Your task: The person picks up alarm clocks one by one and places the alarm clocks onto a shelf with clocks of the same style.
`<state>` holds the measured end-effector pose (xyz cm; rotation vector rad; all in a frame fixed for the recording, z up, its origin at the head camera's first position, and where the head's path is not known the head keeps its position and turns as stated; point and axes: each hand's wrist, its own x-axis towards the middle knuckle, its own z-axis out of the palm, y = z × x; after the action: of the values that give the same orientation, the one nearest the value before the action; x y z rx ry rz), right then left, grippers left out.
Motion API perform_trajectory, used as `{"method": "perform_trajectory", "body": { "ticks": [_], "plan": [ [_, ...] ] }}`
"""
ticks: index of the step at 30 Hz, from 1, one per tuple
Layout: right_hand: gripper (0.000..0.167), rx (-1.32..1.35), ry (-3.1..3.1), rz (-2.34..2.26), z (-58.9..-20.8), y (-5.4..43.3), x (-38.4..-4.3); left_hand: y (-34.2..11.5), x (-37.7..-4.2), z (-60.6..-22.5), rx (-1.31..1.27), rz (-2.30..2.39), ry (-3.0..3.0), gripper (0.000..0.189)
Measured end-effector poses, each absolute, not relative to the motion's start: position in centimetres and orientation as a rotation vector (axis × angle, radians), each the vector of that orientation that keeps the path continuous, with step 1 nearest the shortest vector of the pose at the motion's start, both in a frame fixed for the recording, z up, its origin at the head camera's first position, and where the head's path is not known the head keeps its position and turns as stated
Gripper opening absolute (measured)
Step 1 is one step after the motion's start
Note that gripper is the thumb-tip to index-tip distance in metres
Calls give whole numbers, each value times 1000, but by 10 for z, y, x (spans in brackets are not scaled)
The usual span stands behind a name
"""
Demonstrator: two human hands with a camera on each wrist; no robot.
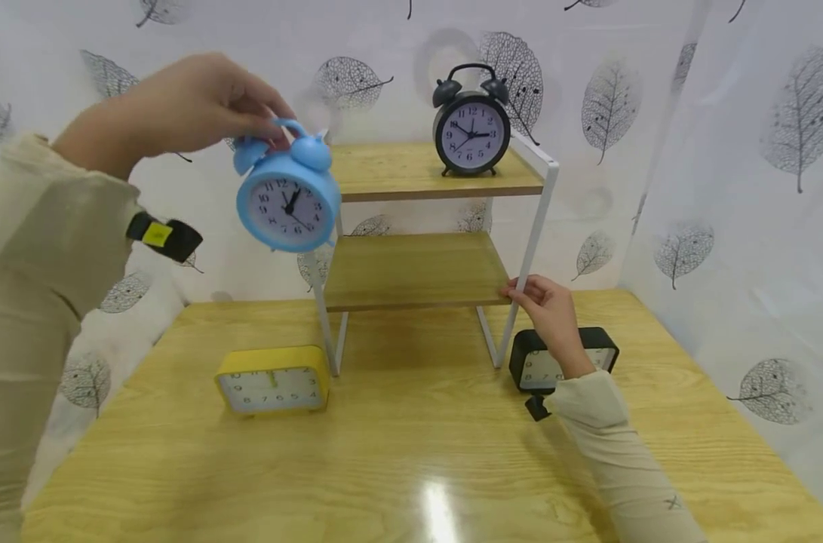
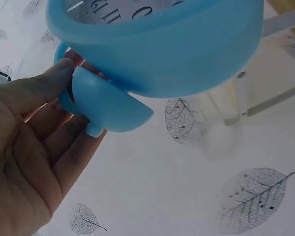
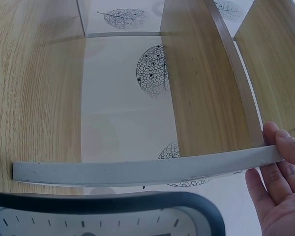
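Observation:
A light blue twin-bell alarm clock (image 1: 289, 207) hangs in the air, tilted, at the shelf's left. My left hand (image 1: 194, 102) grips it by its top handle; in the left wrist view the thumb and fingers close around that handle beside a bell (image 2: 105, 101). My right hand (image 1: 550, 309) pinches the white front post (image 1: 529, 241) of a two-tier shelf at the lower board's (image 1: 418, 271) right corner. In the right wrist view the thumb and fingers lie on either side of this post (image 3: 137, 172). A black twin-bell alarm clock (image 1: 472, 134) stands on the upper board (image 1: 384, 170).
On the table (image 1: 384, 452), a yellow rectangular clock (image 1: 273, 381) stands by the shelf's left leg. A black rectangular clock (image 1: 597, 348) stands at the right, partly behind my right forearm. Leaf-patterned sheeting (image 1: 744, 188) covers the walls behind and at the right.

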<state>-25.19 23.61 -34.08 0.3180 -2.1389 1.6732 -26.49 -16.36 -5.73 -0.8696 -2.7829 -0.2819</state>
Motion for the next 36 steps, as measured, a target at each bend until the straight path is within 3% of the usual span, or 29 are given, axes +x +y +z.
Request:
{"method": "perform_trajectory", "body": {
  "ticks": [11, 21, 36],
  "plan": [
    [27, 302, -2130, 1695, -341, 236, -251, -105, -302, -9, -772, -352, -2772, 39],
    [26, 299, -2120, 1712, -341, 236, -248, -68, -325, -18, -788, -281, -2826, 38],
    [26, 326, -2132, 1702, -339, 231, -246, -65, -336, -31, -666, -443, -2814, 36]
  ]
}}
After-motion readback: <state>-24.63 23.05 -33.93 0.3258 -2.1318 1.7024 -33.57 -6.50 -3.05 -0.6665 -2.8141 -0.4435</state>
